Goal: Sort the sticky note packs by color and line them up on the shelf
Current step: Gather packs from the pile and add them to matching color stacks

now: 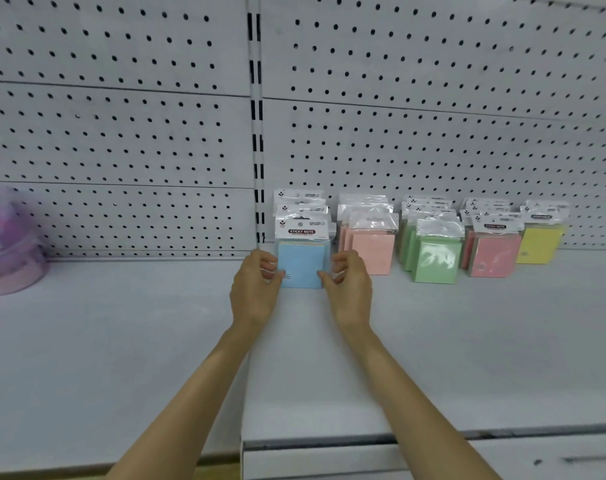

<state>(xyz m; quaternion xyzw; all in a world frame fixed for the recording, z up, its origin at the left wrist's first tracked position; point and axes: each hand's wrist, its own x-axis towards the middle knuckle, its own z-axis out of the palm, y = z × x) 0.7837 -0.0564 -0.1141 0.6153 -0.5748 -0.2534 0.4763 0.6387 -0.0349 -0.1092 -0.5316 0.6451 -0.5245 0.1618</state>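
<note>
Left hand (256,282) and right hand (346,282) flanked front blue pack (301,263). Fingers half-curled, thumb tips on lower corners, pinching side edges lightly; probably squaring it upright against blue packs behind. Pack stood on shelf (156,341), left end of line. To right: pale pink row (374,252), green row (435,263), deeper pink row (493,258), yellow row (538,245), each colour filed near-to-far. Pack: pale blue pad, clear wrap, white header reading STICKY NOTE.

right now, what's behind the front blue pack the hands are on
Behind the front blue pack, the white header cards of at least two more packs show, lined back toward the pegboard. Their note colour is covered by the front one.
</note>
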